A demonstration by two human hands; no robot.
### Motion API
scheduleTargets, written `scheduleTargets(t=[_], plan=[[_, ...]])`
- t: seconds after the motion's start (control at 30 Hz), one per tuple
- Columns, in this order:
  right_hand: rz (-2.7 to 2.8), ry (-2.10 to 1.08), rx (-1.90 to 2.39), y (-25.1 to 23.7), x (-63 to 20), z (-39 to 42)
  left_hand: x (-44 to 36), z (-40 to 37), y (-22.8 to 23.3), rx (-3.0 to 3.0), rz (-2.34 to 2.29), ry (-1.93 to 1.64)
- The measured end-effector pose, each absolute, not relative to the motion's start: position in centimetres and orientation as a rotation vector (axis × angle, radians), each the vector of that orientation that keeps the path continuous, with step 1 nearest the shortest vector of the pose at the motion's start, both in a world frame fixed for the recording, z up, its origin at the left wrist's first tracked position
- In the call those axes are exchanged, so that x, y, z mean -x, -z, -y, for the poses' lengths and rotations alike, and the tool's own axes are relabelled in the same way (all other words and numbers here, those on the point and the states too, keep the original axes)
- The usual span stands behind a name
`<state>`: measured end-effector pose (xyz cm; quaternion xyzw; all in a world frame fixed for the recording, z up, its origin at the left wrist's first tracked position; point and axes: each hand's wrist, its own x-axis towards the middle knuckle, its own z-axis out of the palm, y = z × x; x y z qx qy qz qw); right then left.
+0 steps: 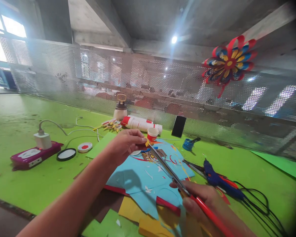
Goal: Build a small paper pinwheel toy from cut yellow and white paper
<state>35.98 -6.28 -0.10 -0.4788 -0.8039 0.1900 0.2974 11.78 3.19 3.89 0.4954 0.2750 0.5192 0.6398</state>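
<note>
Left hand (124, 143) pinches a small yellow paper scrap (147, 143) in its grip | right hand (199, 199) clenches long red-handled metal scissors (171, 172), blade tips touching the scrap | beneath both: blue paper sheet (138, 179) on green desk (27, 184) | right of scissors: blue glue gun (218, 179)

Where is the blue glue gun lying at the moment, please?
In the head view, the blue glue gun lies on the green table, just beyond the right hand that holds the red-handled scissors, right of the blue paper sheet.
</note>
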Motion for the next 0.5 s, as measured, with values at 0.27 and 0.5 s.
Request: scheduleTargets(t=[0.27,0.5], plan=[[2.099,-0.608,1.349,0.26,-36.00,6.54,-11.74,-3.41,-3.86,-1.138,-0.628,-1.172],[2.037,-0.658,1.355,-0.30,-35.53,6.86,-11.65,-3.38,-3.87,-1.143,-0.632,-1.152]])
